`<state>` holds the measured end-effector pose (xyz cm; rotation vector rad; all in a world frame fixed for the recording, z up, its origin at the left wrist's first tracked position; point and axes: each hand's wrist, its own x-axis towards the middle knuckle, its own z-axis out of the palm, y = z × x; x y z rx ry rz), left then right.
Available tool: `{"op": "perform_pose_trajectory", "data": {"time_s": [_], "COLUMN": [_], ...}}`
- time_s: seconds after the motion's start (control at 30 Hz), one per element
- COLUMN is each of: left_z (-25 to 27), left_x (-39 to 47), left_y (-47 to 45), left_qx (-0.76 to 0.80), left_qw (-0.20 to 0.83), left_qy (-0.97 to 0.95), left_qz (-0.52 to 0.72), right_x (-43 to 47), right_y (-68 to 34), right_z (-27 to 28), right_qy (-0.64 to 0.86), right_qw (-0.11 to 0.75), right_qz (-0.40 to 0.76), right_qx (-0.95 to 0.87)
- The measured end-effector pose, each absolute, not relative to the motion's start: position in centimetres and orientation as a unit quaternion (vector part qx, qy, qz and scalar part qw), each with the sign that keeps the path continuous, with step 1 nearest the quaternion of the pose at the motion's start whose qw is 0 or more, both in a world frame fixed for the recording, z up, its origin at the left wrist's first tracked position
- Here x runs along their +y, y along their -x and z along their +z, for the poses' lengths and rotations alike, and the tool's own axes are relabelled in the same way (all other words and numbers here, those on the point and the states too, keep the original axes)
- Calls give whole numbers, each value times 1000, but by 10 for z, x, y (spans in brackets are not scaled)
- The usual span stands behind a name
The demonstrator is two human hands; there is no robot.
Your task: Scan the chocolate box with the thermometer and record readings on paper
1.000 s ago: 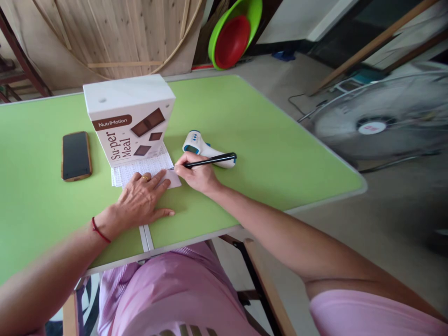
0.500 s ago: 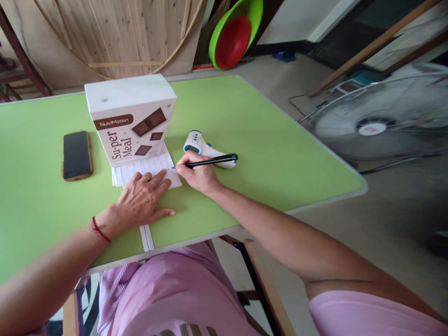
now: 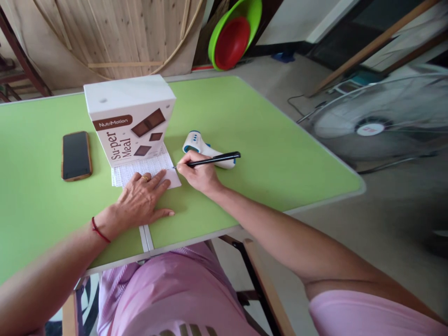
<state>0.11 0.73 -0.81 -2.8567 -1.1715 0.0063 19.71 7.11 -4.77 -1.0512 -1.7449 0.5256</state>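
My left hand (image 3: 142, 199) lies flat, fingers apart, across the lower edge of a sheet of paper (image 3: 135, 171) covered in small rows of marks. Between the fingers of my right hand (image 3: 199, 173) is a black pen (image 3: 219, 159), its tip at the paper's right side. A white box (image 3: 129, 95) printed "NutriMotion Su-per Meal" stands upright at the far part of the paper and hides some of it. Just behind my right hand rests a white and blue handheld thermometer (image 3: 193, 140), partly covered by the hand and pen.
A phone (image 3: 76, 155) in a brown case lies left of the box on the green table (image 3: 262, 154). Beyond the right edge stands a floor fan (image 3: 371, 128). Green and red basins (image 3: 233, 43) lean behind the table, near a round wooden board (image 3: 129, 32).
The pen in my right hand has tilted slightly, its top end shifting a little right and up. My left hand stays in place on the paper.
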Motion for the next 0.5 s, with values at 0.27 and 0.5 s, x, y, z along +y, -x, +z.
{"op": "perform_pose_trajectory", "data": {"time_s": [0.27,0.5], "left_z": [-6,-7], "left_x": [7,7], "left_y": [-1,1], "left_qx": [-379,-379], "left_qw": [33,26], "left_qy": [925,925], "left_qz": [5,3], "right_x": [71,71], "right_y": [-197,-197], "right_z": [-46,-47], "right_qy": [450,459], "right_qw": [486,463], "right_qz": [228,229], "right_qx": [-714,-723]}}
